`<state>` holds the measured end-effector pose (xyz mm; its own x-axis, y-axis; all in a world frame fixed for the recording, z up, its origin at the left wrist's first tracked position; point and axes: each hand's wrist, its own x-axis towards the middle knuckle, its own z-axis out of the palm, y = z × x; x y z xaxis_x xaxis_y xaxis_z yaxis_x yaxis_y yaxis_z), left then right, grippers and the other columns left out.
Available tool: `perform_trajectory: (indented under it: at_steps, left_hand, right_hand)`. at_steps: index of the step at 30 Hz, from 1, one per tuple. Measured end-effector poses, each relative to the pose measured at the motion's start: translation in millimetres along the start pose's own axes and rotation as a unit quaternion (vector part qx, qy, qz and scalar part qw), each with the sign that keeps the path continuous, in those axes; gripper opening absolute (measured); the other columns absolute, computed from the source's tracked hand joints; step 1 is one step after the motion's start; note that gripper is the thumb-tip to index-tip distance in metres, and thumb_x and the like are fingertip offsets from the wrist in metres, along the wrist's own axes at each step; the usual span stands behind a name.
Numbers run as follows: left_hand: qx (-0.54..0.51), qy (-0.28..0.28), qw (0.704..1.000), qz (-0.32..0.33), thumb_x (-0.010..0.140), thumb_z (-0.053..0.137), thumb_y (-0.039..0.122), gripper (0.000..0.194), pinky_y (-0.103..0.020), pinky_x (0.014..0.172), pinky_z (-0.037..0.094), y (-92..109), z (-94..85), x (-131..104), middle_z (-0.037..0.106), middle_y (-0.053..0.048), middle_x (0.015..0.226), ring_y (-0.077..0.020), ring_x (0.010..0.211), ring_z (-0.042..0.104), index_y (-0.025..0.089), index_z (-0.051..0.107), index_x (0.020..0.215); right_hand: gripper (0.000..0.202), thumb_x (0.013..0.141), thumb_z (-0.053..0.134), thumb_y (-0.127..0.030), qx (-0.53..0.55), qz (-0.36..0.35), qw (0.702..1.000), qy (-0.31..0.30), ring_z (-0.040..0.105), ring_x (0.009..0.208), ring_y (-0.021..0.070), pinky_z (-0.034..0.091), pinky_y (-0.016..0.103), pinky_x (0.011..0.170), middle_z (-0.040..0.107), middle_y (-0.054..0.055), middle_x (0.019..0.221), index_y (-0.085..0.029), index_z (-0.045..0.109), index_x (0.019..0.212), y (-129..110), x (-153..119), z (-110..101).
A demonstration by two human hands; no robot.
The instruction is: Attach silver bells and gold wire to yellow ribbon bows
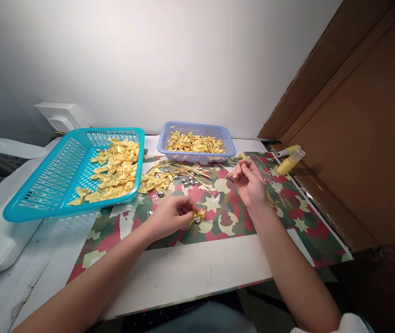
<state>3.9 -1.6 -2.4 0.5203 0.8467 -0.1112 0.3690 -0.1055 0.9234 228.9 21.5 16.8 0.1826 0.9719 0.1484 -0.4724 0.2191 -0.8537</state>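
My left hand [181, 213] is closed at the front middle of the patterned sheet, its fingertips pinching a yellow ribbon bow [201, 214]. A small silver bell [198, 220] sits at the front of that bow. Farther right and higher, my right hand [248, 180] has thumb and fingers pressed together. Something thin shows by its fingertips, too fine to name. Between and beyond my hands lie loose silver bells [191, 181] and a bundle of gold ties [192, 170]. Several more yellow bows [153, 181] are heaped just left of them.
A turquoise basket [69, 213] holding yellow bows stands at left. Against the wall, a blue-purple basket [196, 157] contains bows with gold ties. Yellow tubes [290, 162] lie at right beside a cardboard panel [360, 120]. A white lamp base [1, 245] is at far left.
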Motion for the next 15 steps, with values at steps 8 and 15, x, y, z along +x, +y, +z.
perform_trajectory:
  at_steps: [8,15]
  left_hand:
    - [0.069,-0.028,0.997,0.036,0.078,0.058,0.029,0.013,-0.021,0.050,0.043,-1,-2.9,-1,0.061,0.000,0.066,-0.0118,0.056,0.055,0.018,0.063,0.084]
    - [0.146,0.194,0.964,0.104,0.081,0.055,0.028,0.012,-0.025,0.056,0.041,8,-4.9,-4,0.055,0.000,0.078,-0.0123,0.060,0.046,0.020,0.054,0.089]
  right_hand:
    - [0.008,0.076,0.069,-0.026,0.011,0.009,1.000,-0.014,0.052,0.056,0.0076,0.055,0.023,0.065,0.052,-0.005,0.062,-0.022,0.063,0.078,1,-1,1]
    - [0.007,0.076,0.069,-0.026,0.014,0.023,0.998,-0.050,0.054,0.058,0.0077,0.055,0.024,0.065,0.055,-0.005,0.063,-0.022,0.065,0.079,2,-5,3]
